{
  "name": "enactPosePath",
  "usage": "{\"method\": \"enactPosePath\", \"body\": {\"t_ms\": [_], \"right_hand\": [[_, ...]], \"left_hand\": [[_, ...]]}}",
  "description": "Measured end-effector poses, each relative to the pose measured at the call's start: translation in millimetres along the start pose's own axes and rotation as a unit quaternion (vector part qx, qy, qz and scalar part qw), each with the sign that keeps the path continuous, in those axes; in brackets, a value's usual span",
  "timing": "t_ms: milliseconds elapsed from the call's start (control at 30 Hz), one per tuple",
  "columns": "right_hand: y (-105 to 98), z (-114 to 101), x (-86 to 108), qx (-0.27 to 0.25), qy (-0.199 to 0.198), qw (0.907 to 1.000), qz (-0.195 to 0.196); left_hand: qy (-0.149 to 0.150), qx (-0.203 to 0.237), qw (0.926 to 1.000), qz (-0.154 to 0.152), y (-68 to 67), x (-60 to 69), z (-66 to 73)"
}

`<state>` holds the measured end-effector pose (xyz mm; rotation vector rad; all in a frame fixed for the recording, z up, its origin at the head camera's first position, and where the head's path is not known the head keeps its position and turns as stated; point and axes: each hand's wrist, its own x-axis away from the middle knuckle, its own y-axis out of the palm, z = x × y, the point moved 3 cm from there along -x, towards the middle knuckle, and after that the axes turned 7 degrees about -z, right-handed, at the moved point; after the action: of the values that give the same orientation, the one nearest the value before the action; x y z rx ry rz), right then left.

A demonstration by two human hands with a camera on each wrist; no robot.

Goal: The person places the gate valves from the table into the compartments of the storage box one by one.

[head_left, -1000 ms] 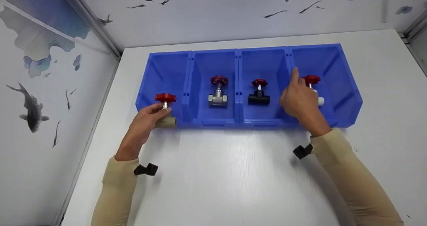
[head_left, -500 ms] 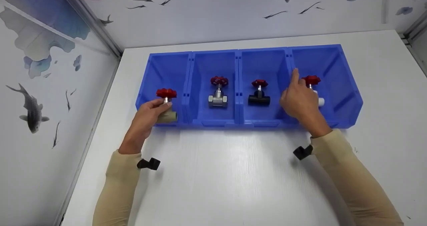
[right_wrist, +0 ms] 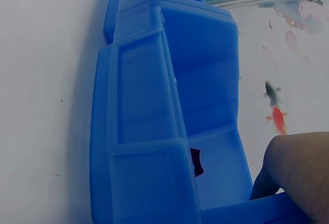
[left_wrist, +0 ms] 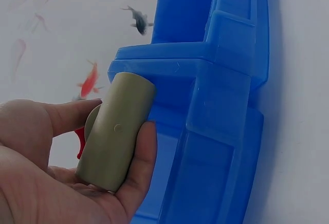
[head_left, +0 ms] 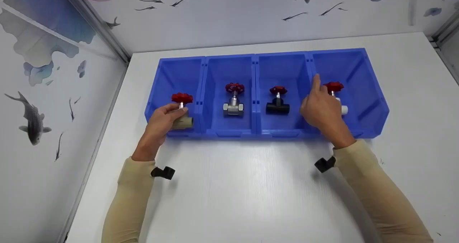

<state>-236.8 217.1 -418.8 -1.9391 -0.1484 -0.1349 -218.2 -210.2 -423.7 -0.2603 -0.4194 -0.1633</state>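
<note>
My left hand (head_left: 163, 120) holds a stop valve with a beige pipe body (head_left: 183, 123) and a red handwheel (head_left: 182, 98), at the front of the leftmost blue bin. In the left wrist view the fingers wrap the beige body (left_wrist: 118, 131), which hides most of the handwheel. My right hand (head_left: 322, 107) grips the divider between the two right-hand bins (head_left: 287, 131), index finger extended along its top. The right wrist view shows a digit reaching down behind this blue wall (right_wrist: 247, 212). Beside the hand lies a white valve with a red handwheel (head_left: 335, 86), partly covered.
Four blue bins stand side by side on the white table (head_left: 229, 189). A metal valve (head_left: 233, 108) sits in the second bin, a black valve (head_left: 278, 107) in the third. A printed panel (head_left: 215, 20) rises behind; another stands at left.
My left hand has moved forward and slightly right with the beige valve, from the front edge toward the inside of the leftmost bin. My right hand has stayed put.
</note>
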Motion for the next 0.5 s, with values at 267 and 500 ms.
{"method": "enactPosePath", "body": {"t_ms": [267,500], "right_hand": [[-0.9,-0.1,-0.1,-0.005,0.003,1.0,-0.005],[-1.1,-0.3,0.5,-0.01,0.001,0.9999,-0.005]], "left_hand": [[-0.005,0.003,1.0,0.007,-0.2,-1.5,0.6],[-0.001,0.007,0.9999,0.011,0.9,-5.4,-0.1]]}}
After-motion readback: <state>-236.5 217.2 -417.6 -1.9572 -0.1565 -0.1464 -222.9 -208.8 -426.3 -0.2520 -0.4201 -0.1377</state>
